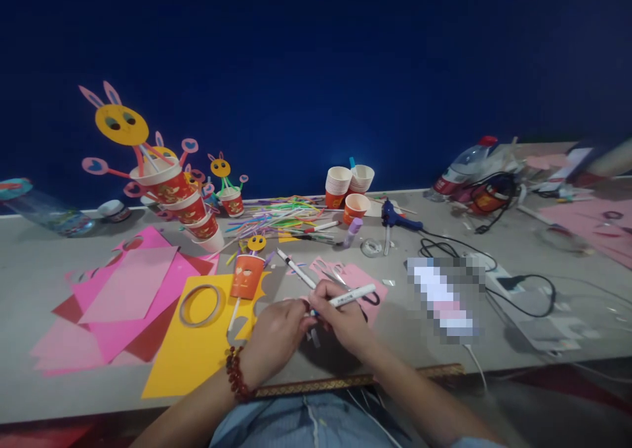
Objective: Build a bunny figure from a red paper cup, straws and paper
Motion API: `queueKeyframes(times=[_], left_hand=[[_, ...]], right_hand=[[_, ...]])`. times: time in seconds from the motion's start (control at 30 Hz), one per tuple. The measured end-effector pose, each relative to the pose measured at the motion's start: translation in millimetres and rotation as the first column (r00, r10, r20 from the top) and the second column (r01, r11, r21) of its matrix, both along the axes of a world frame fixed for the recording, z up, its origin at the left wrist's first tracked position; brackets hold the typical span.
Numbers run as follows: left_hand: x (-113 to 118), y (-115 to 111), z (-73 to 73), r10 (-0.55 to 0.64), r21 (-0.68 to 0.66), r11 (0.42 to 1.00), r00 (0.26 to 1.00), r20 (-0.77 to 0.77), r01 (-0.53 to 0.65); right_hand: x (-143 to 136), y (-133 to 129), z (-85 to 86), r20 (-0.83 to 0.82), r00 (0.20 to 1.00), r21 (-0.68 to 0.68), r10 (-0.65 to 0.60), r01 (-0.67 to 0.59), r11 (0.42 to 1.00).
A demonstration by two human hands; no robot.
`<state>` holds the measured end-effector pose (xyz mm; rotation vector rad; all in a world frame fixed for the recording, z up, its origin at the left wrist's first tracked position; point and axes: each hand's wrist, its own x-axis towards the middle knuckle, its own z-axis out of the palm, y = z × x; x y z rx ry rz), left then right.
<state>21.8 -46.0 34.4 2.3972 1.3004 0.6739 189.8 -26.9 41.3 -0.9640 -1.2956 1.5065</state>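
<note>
My right hand (340,315) is closed round a white marker pen (359,294), its tip pointing down and left toward my left hand. My left hand (280,329), with a red beaded bracelet at the wrist, is closed at the fingertips. A bit of pink paper (299,299) shows at those fingers, mostly hidden by them. Beyond my hands lies a second white marker (296,268). Pink paper with scissors (338,275) on it is behind my right hand. An orange paper cup figure (247,277) with a yellow face lies left of my left hand.
Yellow card (172,349) bears a tape roll (200,305), beside pink sheets (131,283). Finished cup figures (168,184), coloured straws (281,214) and stacked paper cups (338,188) stand behind. A glue gun (399,217), cables, a pixelated item (444,296) and a bottle (461,168) are right.
</note>
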Motion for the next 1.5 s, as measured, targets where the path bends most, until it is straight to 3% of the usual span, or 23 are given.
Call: queueKeyframes(times=[0.1,0.2,0.27,0.3,0.37,0.4,0.5,0.6,0.73,1.0,1.2,1.5], left_hand=[[3,-9,4.4,-0.027,-0.227,0.972,0.989,0.148,0.061],[-4,-19,5.3,0.009,-0.473,0.858,0.915,0.402,0.200],[-15,-23,2.4,0.159,-0.622,0.753,0.857,0.491,0.216],[-22,-24,0.5,0.244,-0.662,0.731,0.844,0.478,0.164],[-34,-24,-3.8,0.270,-0.575,0.818,0.874,0.403,0.012],[-38,-23,-6.2,0.231,-0.525,0.851,0.912,0.338,-0.022],[-42,-17,-17.0,0.026,-0.312,0.950,0.992,0.120,0.013],[-36,-12,-33.7,-0.008,-0.099,0.995,0.999,-0.053,0.003],[-31,-12,-50.7,-0.012,-0.032,0.999,0.992,-0.127,0.008],[-29,-10,-50.5,-0.160,0.110,0.975,0.956,-0.246,0.191],[-28,-12,-61.8,-0.167,0.114,0.971,0.941,-0.295,0.208],[-23,-14,-63.9,-0.151,0.143,0.967,0.929,-0.338,0.209]], right_hand=[[-3,-6,5.1,0.063,0.998,0.102,-0.005,-0.001,0.995],[15,-2,18.0,0.009,0.999,0.138,-0.043,0.041,0.990],[42,8,30.0,-0.168,0.949,0.120,-0.267,0.288,0.950],[57,14,35.0,-0.242,0.889,0.089,-0.389,0.420,0.903],[80,24,37.9,-0.247,0.834,0.103,-0.493,0.529,0.842],[85,26,34.8,-0.170,0.861,0.115,-0.479,0.500,0.859],[73,27,9.4,0.194,0.971,0.000,-0.142,0.145,0.989],[42,23,-19.9,0.296,0.955,-0.059,0.022,-0.005,0.998],[19,26,-34.0,0.324,0.946,0.029,0.025,-0.037,0.999],[17,40,-37.5,0.449,0.891,0.249,-0.065,-0.054,0.967],[16,37,-49.7,0.431,0.901,0.265,-0.053,-0.070,0.962],[14,33,-60.9,0.426,0.900,0.273,-0.087,-0.036,0.961]])
